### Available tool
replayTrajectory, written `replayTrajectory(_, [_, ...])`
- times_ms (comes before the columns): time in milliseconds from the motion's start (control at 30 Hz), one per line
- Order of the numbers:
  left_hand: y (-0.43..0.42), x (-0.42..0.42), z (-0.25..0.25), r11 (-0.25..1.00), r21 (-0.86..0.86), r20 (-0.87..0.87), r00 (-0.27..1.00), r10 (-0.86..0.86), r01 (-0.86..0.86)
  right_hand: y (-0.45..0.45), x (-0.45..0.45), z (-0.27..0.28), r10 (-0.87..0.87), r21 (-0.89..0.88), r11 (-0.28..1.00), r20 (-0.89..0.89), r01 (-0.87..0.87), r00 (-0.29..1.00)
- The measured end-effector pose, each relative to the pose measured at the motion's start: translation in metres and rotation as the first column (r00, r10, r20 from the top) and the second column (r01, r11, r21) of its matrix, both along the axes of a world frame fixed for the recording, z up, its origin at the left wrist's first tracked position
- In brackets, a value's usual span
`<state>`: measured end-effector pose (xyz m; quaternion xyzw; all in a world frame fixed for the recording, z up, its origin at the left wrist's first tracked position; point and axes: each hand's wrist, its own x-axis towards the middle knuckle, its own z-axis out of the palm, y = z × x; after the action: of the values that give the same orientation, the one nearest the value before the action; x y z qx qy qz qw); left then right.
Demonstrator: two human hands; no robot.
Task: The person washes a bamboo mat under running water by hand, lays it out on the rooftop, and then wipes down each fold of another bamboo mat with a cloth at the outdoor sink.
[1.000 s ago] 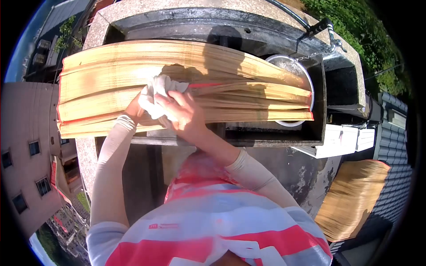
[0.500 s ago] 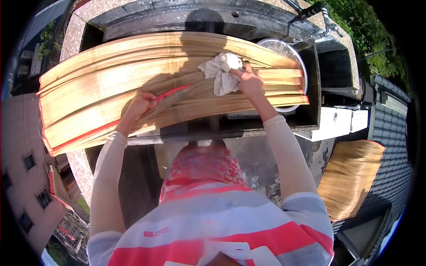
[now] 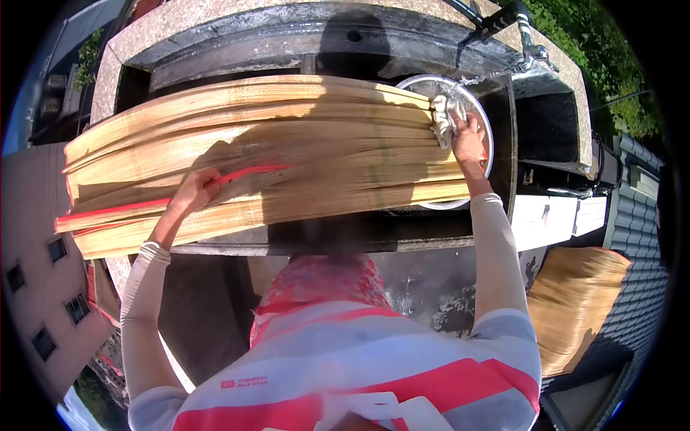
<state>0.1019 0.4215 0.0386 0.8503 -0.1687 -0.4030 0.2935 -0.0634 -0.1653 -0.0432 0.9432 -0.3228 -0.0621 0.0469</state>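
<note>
A long straw mat (image 3: 345, 161) with red edging lies in loose folds across a stone sink. My left hand (image 3: 195, 189) is closed in a pinch on the mat's red edge, left of the middle, lifting a strip of it. A crumpled white cloth (image 3: 443, 123) is bunched under my right hand (image 3: 468, 138), which grips it at the mat's right end. That end rests over a round metal basin (image 3: 486, 118), and the mat covers most of the basin.
The stone sink rim (image 3: 215, 25) runs along the far side. A tap (image 3: 533, 52) stands at the upper right. Another straw mat (image 3: 578, 309) hangs over the tiled roof (image 3: 636, 244) at the right. White boxes (image 3: 544, 215) sit beside the sink.
My right hand has moved right with the cloth, from mid-mat to the end over the basin. My left hand has shifted left and down, still on the red edge; the mat's folds have changed.
</note>
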Motion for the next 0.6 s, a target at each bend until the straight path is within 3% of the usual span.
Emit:
replayTrajectory(33, [0.002,-0.003,-0.002,0.999,0.031,0.012,1.0,0.008,-0.008,-0.003,0.006,-0.024,0.083,-0.006,0.997,-0.077,-0.083,0.994])
replayTrajectory(67, [0.005,-0.007,-0.003,0.999,0.04,-0.015,0.999,0.036,-0.036,-0.009,0.009,-0.045,-0.146,0.262,0.945,-0.194,0.195,0.97])
replayTrajectory(133, [0.003,-0.022,0.006,0.993,0.069,-0.077,0.991,0.105,-0.1,-0.008,0.005,-0.068,-0.19,0.267,0.944,-0.041,0.194,0.981])
replayTrajectory(200, [0.006,-0.028,0.001,0.992,0.096,-0.068,0.994,0.084,-0.077,-0.008,0.008,-0.078,-0.19,0.197,0.957,-0.127,0.213,0.973])
replayTrajectory(267, [0.0,-0.033,-0.002,0.984,0.139,-0.032,0.992,0.12,-0.114,-0.009,0.006,-0.098,-0.178,0.161,0.971,-0.016,0.178,0.984])
replayTrajectory(333, [-0.008,-0.032,0.001,0.978,0.183,-0.001,0.994,0.106,-0.105,-0.011,0.008,-0.103,-0.18,0.203,0.961,-0.043,0.185,0.983])
replayTrajectory(433, [0.004,-0.027,0.0,0.957,0.286,0.12,0.993,0.002,-0.037,-0.011,0.002,-0.117,-0.138,0.175,0.979,0.181,0.107,0.974])
replayTrajectory(467, [0.015,-0.025,-0.005,0.949,0.314,0.172,0.984,-0.055,-0.002,-0.017,-0.001,-0.123,-0.033,-0.006,0.999,0.247,0.036,0.969])
replayTrajectory(500, [0.022,-0.021,-0.002,0.938,0.345,0.168,0.98,-0.103,0.04,-0.023,0.002,-0.119,-0.034,0.107,0.994,0.319,0.0,0.947])
replayTrajectory(567, [0.03,-0.014,0.007,0.963,0.268,0.081,0.996,-0.036,0.013,-0.029,0.001,-0.101,-0.07,0.312,0.946,0.445,-0.081,0.893])
replayTrajectory(600, [0.03,-0.011,0.013,0.974,0.226,0.034,0.999,-0.015,0.007,-0.02,0.0,-0.082,-0.025,0.406,0.887,0.521,-0.222,0.853])
